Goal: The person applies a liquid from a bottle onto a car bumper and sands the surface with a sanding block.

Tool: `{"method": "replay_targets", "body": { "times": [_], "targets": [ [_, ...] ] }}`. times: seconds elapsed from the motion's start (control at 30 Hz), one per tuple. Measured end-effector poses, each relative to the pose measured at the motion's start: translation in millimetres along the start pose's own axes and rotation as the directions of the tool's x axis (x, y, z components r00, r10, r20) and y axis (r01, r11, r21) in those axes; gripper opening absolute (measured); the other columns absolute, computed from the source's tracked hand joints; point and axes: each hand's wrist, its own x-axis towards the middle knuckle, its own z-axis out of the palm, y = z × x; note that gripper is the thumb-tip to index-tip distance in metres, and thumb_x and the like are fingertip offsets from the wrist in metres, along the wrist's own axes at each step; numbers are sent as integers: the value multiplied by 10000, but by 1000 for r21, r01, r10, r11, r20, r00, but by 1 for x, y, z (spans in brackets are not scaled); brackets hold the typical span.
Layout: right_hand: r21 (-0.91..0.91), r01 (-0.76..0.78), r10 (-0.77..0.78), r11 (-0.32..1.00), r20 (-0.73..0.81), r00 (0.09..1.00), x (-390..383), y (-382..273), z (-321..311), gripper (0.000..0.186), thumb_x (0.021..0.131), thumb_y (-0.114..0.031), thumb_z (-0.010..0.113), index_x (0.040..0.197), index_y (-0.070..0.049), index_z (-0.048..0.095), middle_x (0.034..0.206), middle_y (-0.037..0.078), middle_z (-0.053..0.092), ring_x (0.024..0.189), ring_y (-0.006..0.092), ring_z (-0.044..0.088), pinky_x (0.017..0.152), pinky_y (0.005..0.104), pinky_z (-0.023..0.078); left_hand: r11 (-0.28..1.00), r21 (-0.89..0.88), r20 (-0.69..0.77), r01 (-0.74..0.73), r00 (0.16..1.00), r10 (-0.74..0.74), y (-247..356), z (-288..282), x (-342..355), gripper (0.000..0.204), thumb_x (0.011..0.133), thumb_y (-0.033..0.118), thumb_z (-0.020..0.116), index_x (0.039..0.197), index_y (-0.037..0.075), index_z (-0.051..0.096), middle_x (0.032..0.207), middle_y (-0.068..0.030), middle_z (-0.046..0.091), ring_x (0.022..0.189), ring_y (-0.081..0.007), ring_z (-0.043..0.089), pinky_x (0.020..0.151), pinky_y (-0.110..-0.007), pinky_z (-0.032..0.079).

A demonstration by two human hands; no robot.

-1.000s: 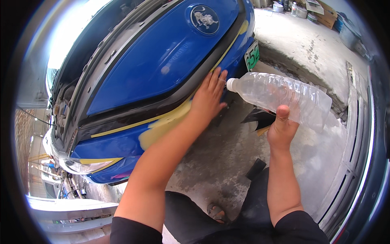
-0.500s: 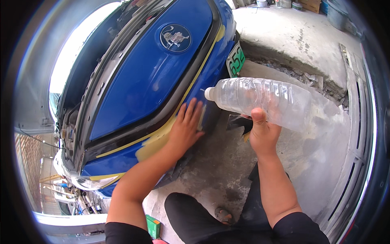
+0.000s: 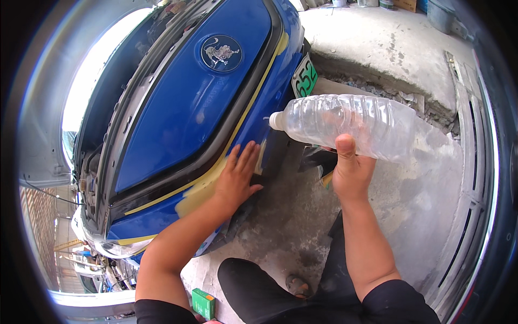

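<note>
My left hand (image 3: 236, 181) lies flat, fingers extended, against the front bumper of a blue car (image 3: 183, 119). Beneath and beside it is a smoothed yellowish filler patch (image 3: 197, 195), with a bare yellowish strip running along the dark trim. My right hand (image 3: 353, 167) grips a clear ribbed plastic bottle (image 3: 372, 121) from below, thumb on the near side. The bottle lies almost level, its white cap (image 3: 276, 121) pointing left at the bumper. A short whitish streak shows just off the cap. How much liquid the bottle holds, I cannot tell.
The car's hood stands raised at the left. A green and white plate (image 3: 305, 78) juts from the bumper. Under the bottle sits a dark object (image 3: 318, 157) on the concrete floor. By my left elbow is a green box (image 3: 203, 303). A broken concrete step (image 3: 377, 40) rises behind.
My left hand has slid slightly down the bumper, staying flat. The bottle is a little higher and farther from the bumper. The whole view has shifted slightly.
</note>
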Motion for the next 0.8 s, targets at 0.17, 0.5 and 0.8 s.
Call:
{"method": "replay_targets", "body": {
  "times": [0.17,0.5,0.8],
  "targets": [
    [-56,0,4,998,80,997,-6,3,-2,483,867,-364,725,1150,2,585,995,46,617,818,114,581,704,246,490,994,74,-50,81,996,-78,-8,-2,60,921,817,681,516,1459,40,359,1532,-61,332,1471,-231,143,1196,-474,70],
    [15,-108,103,994,203,974,-15,3,4,499,848,-307,753,1185,13,571,1045,56,628,930,149,596,820,286,494,991,-109,19,83,997,-81,27,16,10,883,825,612,557,1440,8,365,1512,-126,358,1452,-257,218,1203,-427,74],
    [-109,30,12,994,367,930,-14,-3,1,558,810,-277,791,1217,18,552,1078,77,624,966,173,602,851,314,498,947,-312,-26,73,996,-85,35,16,-63,814,816,475,642,1421,-5,387,1499,-192,354,1443,-300,241,1187,-444,147]
  ]
}}
